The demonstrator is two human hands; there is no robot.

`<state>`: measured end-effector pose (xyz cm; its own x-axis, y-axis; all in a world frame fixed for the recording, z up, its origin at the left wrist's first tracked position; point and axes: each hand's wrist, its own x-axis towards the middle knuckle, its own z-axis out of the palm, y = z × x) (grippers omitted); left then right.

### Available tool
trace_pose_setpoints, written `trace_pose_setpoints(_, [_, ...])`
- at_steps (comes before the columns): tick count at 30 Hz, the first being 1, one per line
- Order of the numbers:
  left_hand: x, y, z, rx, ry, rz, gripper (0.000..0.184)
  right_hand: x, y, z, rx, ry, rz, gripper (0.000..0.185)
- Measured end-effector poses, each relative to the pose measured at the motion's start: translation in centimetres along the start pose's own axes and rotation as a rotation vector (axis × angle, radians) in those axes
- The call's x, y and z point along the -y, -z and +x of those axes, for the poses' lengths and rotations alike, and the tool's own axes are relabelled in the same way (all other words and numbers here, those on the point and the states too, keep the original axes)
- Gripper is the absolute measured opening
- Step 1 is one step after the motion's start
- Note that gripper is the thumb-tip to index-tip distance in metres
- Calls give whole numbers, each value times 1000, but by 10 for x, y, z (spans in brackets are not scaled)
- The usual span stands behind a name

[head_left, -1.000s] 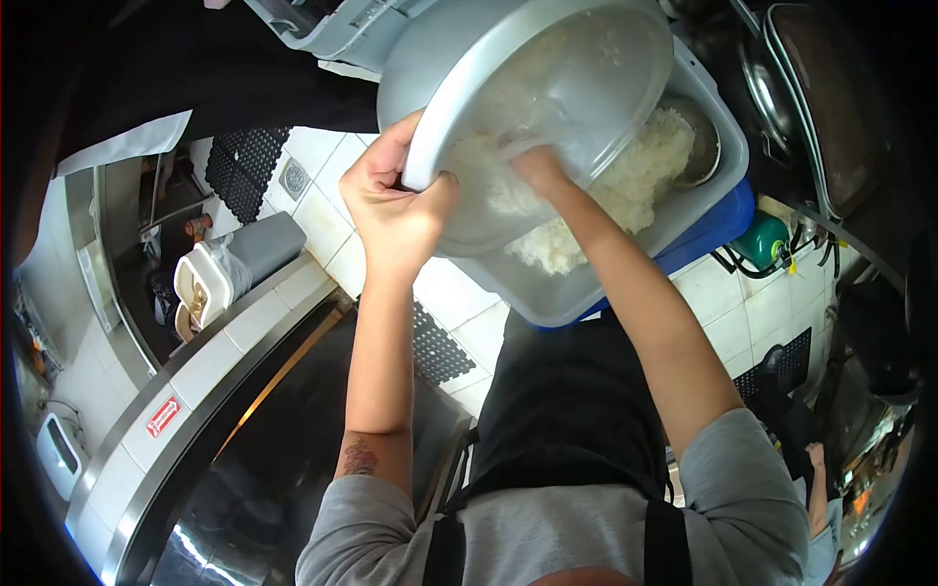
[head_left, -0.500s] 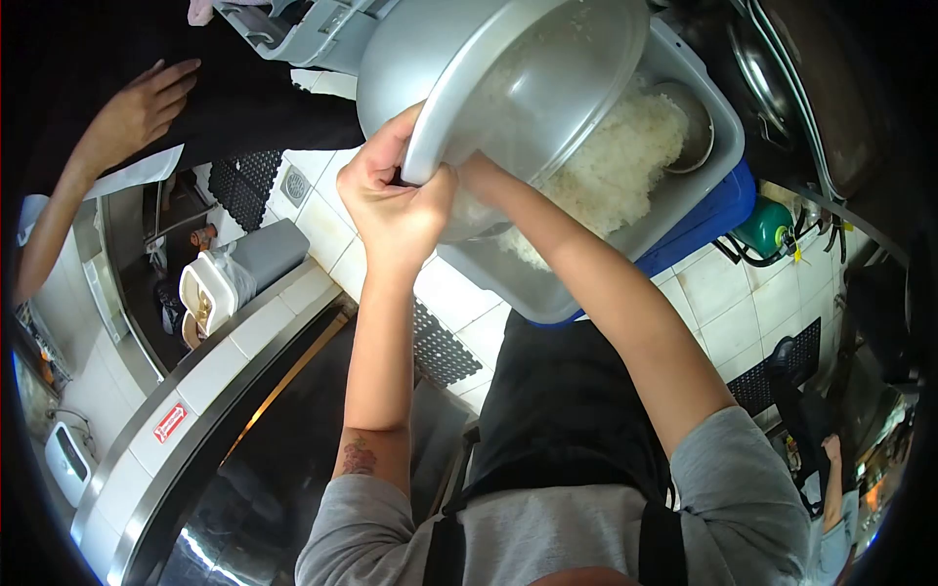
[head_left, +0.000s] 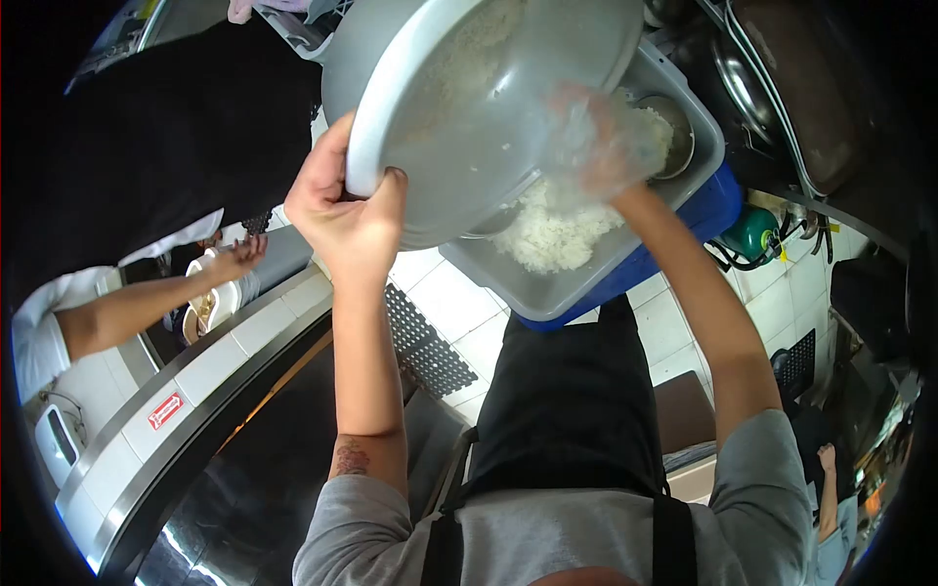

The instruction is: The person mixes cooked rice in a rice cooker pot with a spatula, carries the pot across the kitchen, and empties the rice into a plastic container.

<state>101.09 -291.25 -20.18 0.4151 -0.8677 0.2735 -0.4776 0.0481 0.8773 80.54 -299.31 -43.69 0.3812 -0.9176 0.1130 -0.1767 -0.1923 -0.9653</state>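
My left hand (head_left: 347, 210) grips the thick rim of a large grey bowl (head_left: 459, 117), thumb inside and fingers outside. The bowl is tilted over a grey plastic tub (head_left: 699, 98), and a few rice grains cling to its inner wall. White cooked rice (head_left: 557, 230) lies heaped in the tub. At the bowl's lower right side is my right hand (head_left: 606, 146), smeared by motion, with something clear like a plastic glove around it; its fingers cannot be made out. Just beyond it, a round metal bowl (head_left: 676, 137) rests in the tub's far corner.
A blue container (head_left: 718, 200) sits under the tub, with a green gas cylinder (head_left: 757, 232) to the right. At left, a co-worker's hand (head_left: 239, 259) reaches near a bin (head_left: 205, 303). Another person's arm (head_left: 829, 488) shows far right. A black mat (head_left: 430, 342) covers some tiles.
My right hand has moved from inside the bowl to the right, over the rice. The bowl and my left hand have shifted left. The co-worker's hand has dropped toward the bin.
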Motion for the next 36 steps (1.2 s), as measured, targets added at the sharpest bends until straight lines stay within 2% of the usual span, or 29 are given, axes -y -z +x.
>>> trace_pose_setpoints(1, [-6, 1, 1, 8, 44, -56, 39, -6, -2, 27, -111, -12, 258, 45])
trace_pose_setpoints(4, [-18, -3, -5, 56, 107, -199, 42, 16, -22, 98, -165, -86, 113, 46])
trace_pose_setpoints(6, [-25, -5, -9, 107, 150, -231, 44, 48, -52, 113, -78, -94, 66, 46])
trace_pose_setpoints(12, [-32, -10, -9, 117, 161, -232, 48, 156, -110, 46, 331, -57, 449, 48])
trace_pose_setpoints(14, [-30, -7, -2, 93, 124, -203, 48, 158, -103, 23, 355, 41, 281, 49])
trace_pose_setpoints(17, [-22, 4, -5, 64, 136, -203, 47, 127, -83, 18, 227, 329, -379, 52])
trace_pose_setpoints(18, [-27, 0, -5, 66, 168, -239, 47, 125, -78, 34, 83, 451, -672, 49])
trace_pose_setpoints(20, [-25, -3, -9, 103, 200, -276, 47, 154, -45, 87, 78, 366, -1088, 43])
trace_pose_setpoints(21, [-28, -6, -13, 131, 182, -252, 48, 169, -28, 108, 230, 150, -1200, 41])
trace_pose_setpoints(24, [-39, -9, -12, 171, 153, -255, 50, 92, 7, 107, -22, 191, -825, 47])
trace_pose_setpoints(26, [-43, -6, -8, 187, 170, -270, 51, 62, 20, 90, -77, 231, -835, 41])
trace_pose_setpoints(27, [-45, -7, -9, 197, 170, -257, 51, 57, 21, 75, -49, 249, -983, 33])
trace_pose_setpoints(28, [-46, -11, -12, 209, 171, -247, 51, 42, 10, 59, -147, 270, -917, 32])
trace_pose_setpoints(30, [-43, -18, -17, 226, 115, -234, 50, 3, -31, 18, -173, -29, -502, 30])
trace_pose_setpoints(31, [-43, -21, -18, 242, 111, -203, 51, -6, -54, 2, -98, -341, -147, 30])
trace_pose_setpoints(34, [-42, -30, -20, 295, 87, -163, 49, 22, -108, -22, 141, -460, 376, 28])
trace_pose_setpoints(36, [-36, -34, -19, 275, 43, -95, 49, 56, -133, -31, 167, -318, 498, 27])
